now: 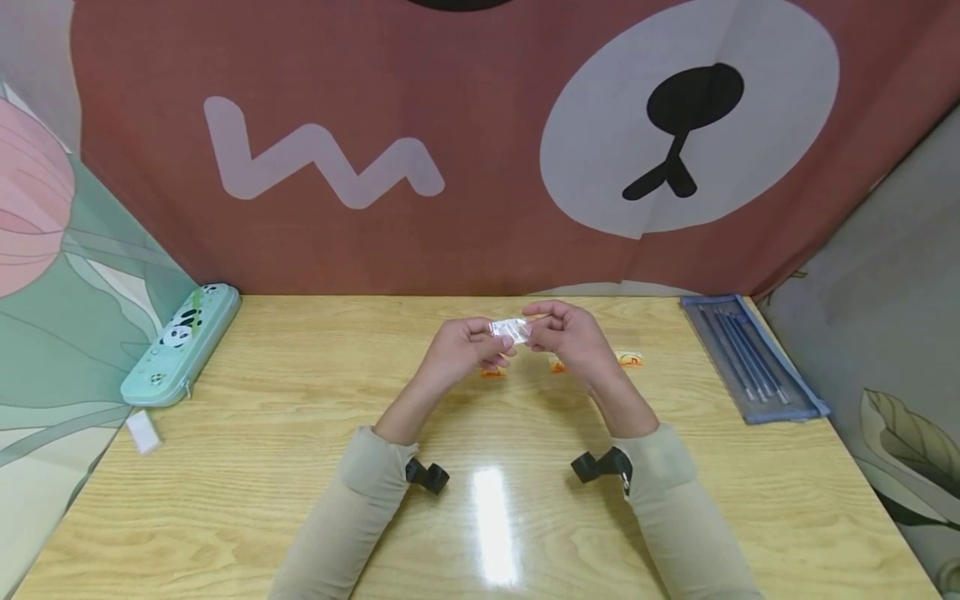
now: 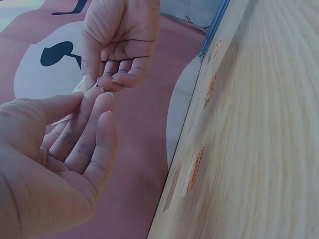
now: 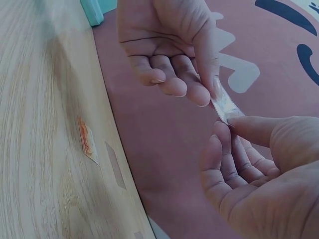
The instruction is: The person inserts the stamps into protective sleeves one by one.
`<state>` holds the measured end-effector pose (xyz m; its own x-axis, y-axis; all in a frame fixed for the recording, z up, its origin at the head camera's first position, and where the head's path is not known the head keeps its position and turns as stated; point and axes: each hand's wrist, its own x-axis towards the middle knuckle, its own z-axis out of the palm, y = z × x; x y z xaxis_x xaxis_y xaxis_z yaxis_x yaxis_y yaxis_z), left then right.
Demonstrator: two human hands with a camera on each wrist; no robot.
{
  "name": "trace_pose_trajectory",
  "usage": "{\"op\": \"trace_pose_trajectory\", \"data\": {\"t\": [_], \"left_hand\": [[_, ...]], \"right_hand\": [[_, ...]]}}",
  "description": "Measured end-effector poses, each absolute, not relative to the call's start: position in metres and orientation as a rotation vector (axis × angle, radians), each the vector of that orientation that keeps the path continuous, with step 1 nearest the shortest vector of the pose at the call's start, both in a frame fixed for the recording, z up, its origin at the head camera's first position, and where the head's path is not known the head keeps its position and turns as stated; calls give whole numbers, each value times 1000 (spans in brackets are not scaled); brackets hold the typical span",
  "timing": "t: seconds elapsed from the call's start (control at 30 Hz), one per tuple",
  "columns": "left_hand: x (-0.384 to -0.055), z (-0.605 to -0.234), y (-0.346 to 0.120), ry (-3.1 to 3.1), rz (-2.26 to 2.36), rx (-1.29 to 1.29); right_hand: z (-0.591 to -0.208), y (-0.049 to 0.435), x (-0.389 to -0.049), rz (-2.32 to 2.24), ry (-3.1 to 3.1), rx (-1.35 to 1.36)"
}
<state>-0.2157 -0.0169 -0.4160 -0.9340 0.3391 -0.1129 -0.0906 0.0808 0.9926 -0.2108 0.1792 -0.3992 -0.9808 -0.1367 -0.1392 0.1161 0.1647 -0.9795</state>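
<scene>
packet [image 1: 511, 329], single, in pinch grip of left hand [image 1: 462, 347] and right hand [image 1: 573, 336]; three orange pieces [image 1: 631, 360] on table [image 1: 262, 492]

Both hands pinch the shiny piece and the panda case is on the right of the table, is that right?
No, the panda case is on the left of the table, as the head view shows; the left hand and right hand do pinch the shiny piece.
</scene>
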Motion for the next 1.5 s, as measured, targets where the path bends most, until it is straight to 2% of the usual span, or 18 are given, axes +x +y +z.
{"op": "trace_pose_trajectory", "data": {"t": [0.53, 0.63, 0.77, 0.9, 1.5], "left_hand": [[-217, -415, -20, 2126, 1885, 237], [-215, -416, -20, 2488, 1690, 440], [-213, -418, -22, 3097, 1164, 800], [-212, -418, -23, 3195, 1027, 1006], [-213, -409, -33, 3121, 1026, 1033]], "right_hand": [[-395, 182, -209, -1817, 2302, 20], [-394, 183, -209, -1828, 2295, 32], [-394, 185, -208, -1859, 2284, 18], [-396, 185, -208, -1874, 2279, 7], [-395, 187, -205, -1870, 2263, -53]]}}
